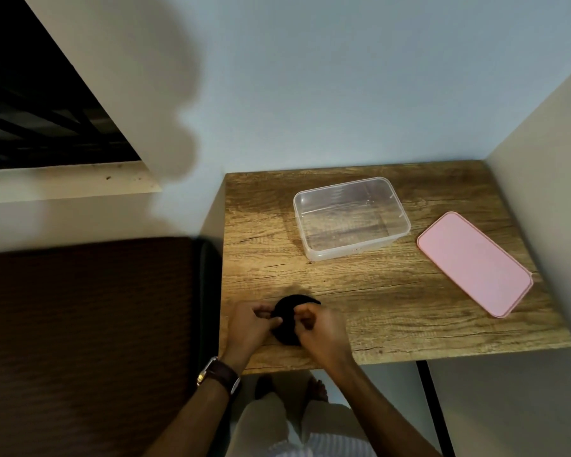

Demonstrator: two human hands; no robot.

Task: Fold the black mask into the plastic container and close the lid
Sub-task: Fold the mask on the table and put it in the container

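Presently: black mask [285,319], lower centre of frame, on the table [393,291], pinched between my left hand [249,326] and right hand [322,331]. Best practice, I judge: square the edges, press flat. Plastic container [351,219] open, upper centre; pink lid [473,262] apart at right. Fold lines and ear loops hidden under my fingers.

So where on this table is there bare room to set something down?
Bare wood lies between the clear container and the hands, and along the front edge of the table below the pink lid. A narrower strip runs left of the container. The near-left corner is crowded: left hand and right hand pinch the black mask.
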